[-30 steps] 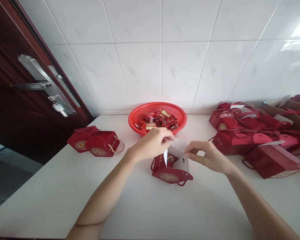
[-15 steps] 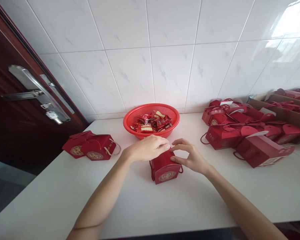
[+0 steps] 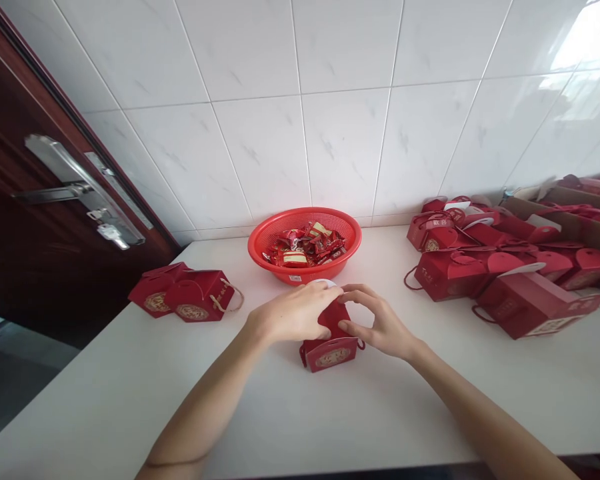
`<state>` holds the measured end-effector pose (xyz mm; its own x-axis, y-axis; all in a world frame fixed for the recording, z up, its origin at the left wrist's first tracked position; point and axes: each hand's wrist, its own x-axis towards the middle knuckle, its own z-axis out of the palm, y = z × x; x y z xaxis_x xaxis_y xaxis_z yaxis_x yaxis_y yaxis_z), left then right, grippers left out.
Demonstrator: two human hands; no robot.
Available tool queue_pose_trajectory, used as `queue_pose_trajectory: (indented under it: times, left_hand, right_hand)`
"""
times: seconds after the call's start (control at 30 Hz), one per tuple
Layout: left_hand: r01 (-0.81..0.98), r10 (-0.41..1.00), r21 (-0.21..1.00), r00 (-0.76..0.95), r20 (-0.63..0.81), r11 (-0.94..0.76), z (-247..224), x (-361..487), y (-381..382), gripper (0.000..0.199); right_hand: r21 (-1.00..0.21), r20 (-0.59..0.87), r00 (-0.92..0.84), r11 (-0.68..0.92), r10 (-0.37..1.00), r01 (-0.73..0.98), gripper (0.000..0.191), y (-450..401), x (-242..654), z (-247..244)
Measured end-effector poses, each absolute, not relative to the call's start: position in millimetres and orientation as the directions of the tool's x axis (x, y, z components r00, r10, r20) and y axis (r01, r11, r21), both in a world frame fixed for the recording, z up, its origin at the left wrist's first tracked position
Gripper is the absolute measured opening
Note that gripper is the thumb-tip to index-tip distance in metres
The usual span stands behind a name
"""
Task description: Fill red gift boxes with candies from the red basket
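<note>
Head view: red box on bench, left hand and right hand at its top, fingers curved, spread from thumbs; red basket near back edge.

A white tiled wall meets a dark-red door.

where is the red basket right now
In the head view, the red basket stands near the middle, in front of the tiled wall, just beyond the left hand and the box it touches.
</note>
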<state>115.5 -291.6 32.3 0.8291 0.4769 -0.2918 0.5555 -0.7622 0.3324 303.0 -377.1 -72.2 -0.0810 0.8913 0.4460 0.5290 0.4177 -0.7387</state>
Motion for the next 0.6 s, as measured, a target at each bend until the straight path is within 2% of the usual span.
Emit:
queue_pose_trajectory:
  times: [0.27, 0.4, 0.5, 0.6]
  left_hand:
    - [0.573, 0.543, 0.245, 0.82, -0.182, -0.782, 38, 113, -294, 0.038]
    - [0.591, 0.591, 0.199, 0.804, -0.063, -0.782, 45, 112, -294, 0.054]
    - [0.622, 0.614, 0.167, 0.783, -0.101, -0.765, 44, 113, -291, 0.069]
    - [0.646, 0.625, 0.168, 0.763, -0.162, -0.745, 41, 114, -289, 0.075]
  right_hand:
    - [-0.756, 0.417, -0.078, 0.394, 0.905, 0.523, 0.028, -380, 299, -70]
    - [-0.747, 0.423, -0.057, 0.384, 0.904, 0.543, 0.028, -382, 298, -70]
    - [-0.741, 0.442, -0.045, 0.393, 0.896, 0.545, 0.027, -382, 298, -71]
    - [-0.736, 0.467, -0.039, 0.413, 0.883, 0.537, 0.027, -383, 300, -70]
